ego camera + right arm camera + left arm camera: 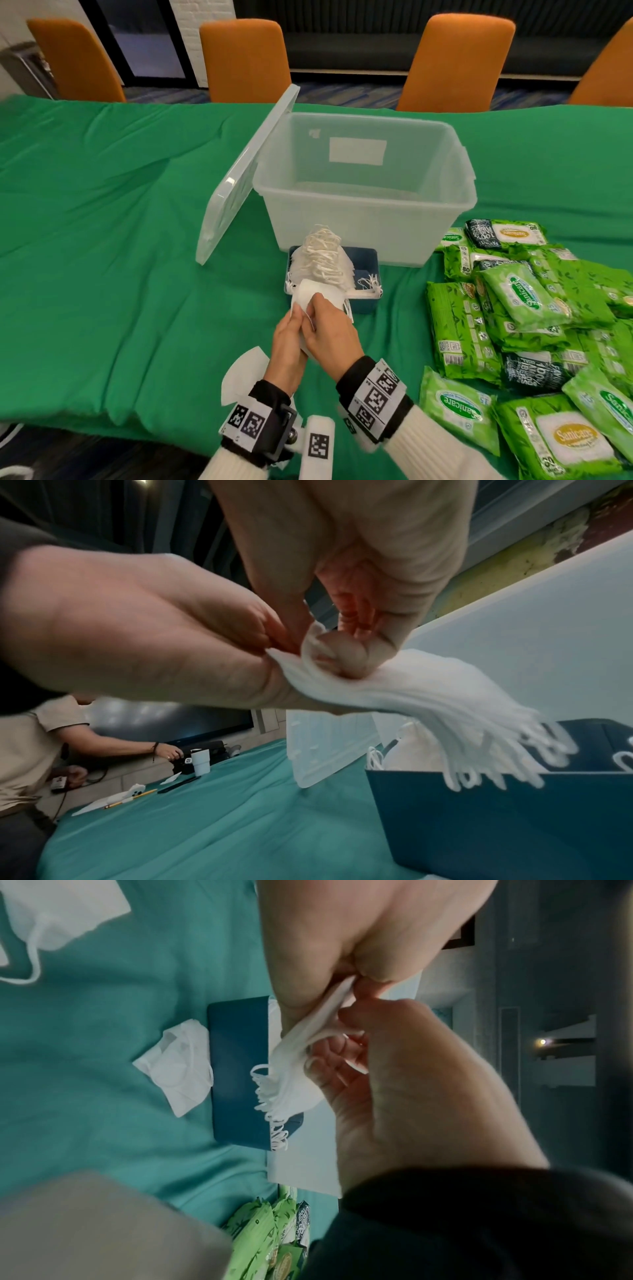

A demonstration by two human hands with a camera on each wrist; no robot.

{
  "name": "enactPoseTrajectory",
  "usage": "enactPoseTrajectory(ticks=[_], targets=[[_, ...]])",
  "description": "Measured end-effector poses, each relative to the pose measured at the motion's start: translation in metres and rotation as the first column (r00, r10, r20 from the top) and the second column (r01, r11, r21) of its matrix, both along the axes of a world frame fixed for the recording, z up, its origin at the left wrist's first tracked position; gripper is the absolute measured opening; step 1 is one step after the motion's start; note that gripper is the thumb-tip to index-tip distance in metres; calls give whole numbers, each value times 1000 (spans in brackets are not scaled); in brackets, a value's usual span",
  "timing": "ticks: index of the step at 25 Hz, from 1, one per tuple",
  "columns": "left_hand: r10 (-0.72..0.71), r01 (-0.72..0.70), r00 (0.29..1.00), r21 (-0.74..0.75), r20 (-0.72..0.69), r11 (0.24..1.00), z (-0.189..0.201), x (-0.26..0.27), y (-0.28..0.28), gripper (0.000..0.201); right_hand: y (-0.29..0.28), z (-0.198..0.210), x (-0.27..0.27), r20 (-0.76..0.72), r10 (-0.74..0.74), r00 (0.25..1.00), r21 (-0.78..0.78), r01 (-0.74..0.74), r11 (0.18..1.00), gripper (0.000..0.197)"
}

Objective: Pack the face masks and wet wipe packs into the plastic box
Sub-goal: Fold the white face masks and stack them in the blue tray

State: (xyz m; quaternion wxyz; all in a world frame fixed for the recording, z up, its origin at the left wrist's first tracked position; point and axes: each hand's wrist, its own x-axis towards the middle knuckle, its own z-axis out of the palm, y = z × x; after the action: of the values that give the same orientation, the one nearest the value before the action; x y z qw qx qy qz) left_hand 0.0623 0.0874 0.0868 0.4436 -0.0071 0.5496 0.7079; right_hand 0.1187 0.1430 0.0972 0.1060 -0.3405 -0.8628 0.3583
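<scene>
Fingers (301, 317) of both hands are closed on one small stack of white face masks (306, 294), seen from the head camera. The left hand (287, 346) and the right hand (330, 334) meet just in front of a dark blue box (364, 303), and the stack they hold touches the bigger pile of masks (320, 263) standing in that box. The clear plastic box (363, 205) is open right behind the blue one, with its lid (239, 178) leaning on its left wall; I see no mask or wipe pack inside it. Green wet wipe packs (513, 294) lie in a heap on the green tablecloth (102, 240) to the right. One loose mask (243, 373) lies near the left wrist. Orange chairs (245, 58) stand behind the table.

From the left wrist camera, the left thumb and fingers pinch the edge of the mask stack (308, 1031), and the right hand (394, 1074) grips it from the other side. Ear loops (270, 1104) hang over the blue box (236, 1069). Another mask (178, 1064) lies just beside that box.

From the right wrist camera, the right fingers (346, 653) are curled around the stack (411, 685), and the left hand (154, 631) pinches its corner. The loops hang over the blue box (496, 818). Far away, another person (41, 750) sits at the table near a white cup (200, 761).
</scene>
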Motion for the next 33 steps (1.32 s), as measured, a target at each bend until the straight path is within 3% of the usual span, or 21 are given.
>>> enactPoseTrajectory(ticks=[4, 6, 9, 11, 14, 17, 19, 24, 29, 33], targets=[[-8, 8, 1000, 3, -8, 1000, -3, -2, -4, 40, -3, 1, -3, -15, 75, 997, -84, -76, 994, 15], [8, -8, 999, 5, -36, 1000, -4, -9, -8, 29, 2, 2, 2, -127, 63, 990, -170, -85, 982, 15], [-5, 5, 999, 11, -42, 1000, 1, -26, -16, 19, 33, -9, 19, -318, -254, 913, -205, 195, 959, 22], [-57, 57, 998, 10, -34, 998, 1, -37, -22, 22, 62, -21, 28, -273, -329, 904, -293, 247, 924, 48], [-196, 197, 980, 11, -24, 980, 1, -44, -29, 29, 87, -26, 30, -232, -123, 965, -546, -24, 837, 77], [-319, 320, 947, 43, -31, 946, 5, -43, -29, 33, 87, -16, 22, -265, 178, 948, -567, -303, 766, 61], [-363, 365, 930, 35, -60, 930, 3, -40, -28, 35, 77, -16, 15, -226, 293, 929, -529, -369, 764, 46], [-318, 314, 943, -54, -98, 948, -7, -39, -27, 36, 56, -35, 8, -121, 314, 942, -464, -333, 821, 50], [-271, 257, 954, -120, -125, 959, -17, -36, -33, 26, 55, -41, 12, -129, 294, 947, -644, -305, 701, 66], [-179, 140, 969, -215, -172, 967, -31, -29, -38, 16, 37, -57, 16, -123, 190, 974, -729, -218, 649, 42]])
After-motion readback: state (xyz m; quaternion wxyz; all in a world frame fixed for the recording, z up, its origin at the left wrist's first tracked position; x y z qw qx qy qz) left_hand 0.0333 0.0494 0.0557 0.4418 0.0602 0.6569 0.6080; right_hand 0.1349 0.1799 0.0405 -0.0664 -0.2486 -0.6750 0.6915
